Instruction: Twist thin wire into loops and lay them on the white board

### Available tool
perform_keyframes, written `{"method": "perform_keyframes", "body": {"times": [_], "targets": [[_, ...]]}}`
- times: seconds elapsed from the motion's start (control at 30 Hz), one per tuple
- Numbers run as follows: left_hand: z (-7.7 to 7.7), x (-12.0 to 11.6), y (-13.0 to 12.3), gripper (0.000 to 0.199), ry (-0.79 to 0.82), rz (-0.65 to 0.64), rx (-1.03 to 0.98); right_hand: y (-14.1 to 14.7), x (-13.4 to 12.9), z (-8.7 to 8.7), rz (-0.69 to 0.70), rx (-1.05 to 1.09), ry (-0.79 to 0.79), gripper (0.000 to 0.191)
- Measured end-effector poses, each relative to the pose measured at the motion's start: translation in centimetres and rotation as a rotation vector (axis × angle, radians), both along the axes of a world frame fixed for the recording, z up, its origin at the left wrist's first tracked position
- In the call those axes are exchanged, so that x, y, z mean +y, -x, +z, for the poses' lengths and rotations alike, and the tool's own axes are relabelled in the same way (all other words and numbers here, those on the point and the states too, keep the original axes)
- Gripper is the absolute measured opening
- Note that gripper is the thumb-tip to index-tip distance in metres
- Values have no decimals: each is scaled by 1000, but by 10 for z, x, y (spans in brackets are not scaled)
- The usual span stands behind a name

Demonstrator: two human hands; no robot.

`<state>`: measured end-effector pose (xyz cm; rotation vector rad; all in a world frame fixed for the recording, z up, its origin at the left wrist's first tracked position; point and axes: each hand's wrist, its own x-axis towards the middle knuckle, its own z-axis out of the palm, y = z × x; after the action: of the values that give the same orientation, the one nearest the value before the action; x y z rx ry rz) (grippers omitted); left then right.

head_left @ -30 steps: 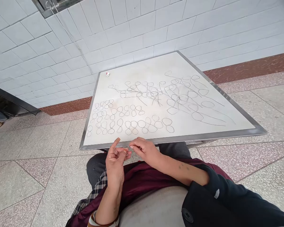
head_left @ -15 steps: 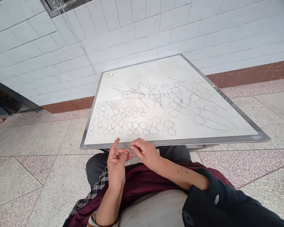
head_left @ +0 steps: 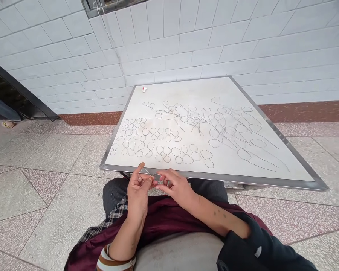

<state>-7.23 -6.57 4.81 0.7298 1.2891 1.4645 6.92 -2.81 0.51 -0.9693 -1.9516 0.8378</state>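
Just in front of the table's near edge, my left hand pinches a thin looped wire between thumb and fingers, its index finger stretched upward. Close on its right is my right hand, thumb and index finger curved around the wire's other end. A small loop shows between the two hands. On the white table, wire figure-eights lie in rows at the left. Longer wires with a loop at one end lie tangled across the middle and right.
A metal trim runs along the table's edge. A small white and red object sits in the far left corner. Behind stands a white tiled wall with a hanging cord. The floor is speckled tile.
My right hand's fingers have opened slightly and curved round the wire, where a loop now shows. My left hand keeps its pinch. The camera view has shifted a little.
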Motion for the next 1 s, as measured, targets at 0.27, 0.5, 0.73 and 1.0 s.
{"method": "perform_keyframes", "body": {"times": [0.27,0.5,0.73,1.0], "targets": [[-5,0,-1,56,-16,17,17,2,-1,-8,14,28,-26,31],[-5,3,1,58,-33,6,10,2,0,-9,41,61,69,31],[4,8,16,57,2,-196,98,0,2,3,-12,258,365,22],[7,11,23,56,-13,-265,135,7,3,4,-84,323,495,21]]}}
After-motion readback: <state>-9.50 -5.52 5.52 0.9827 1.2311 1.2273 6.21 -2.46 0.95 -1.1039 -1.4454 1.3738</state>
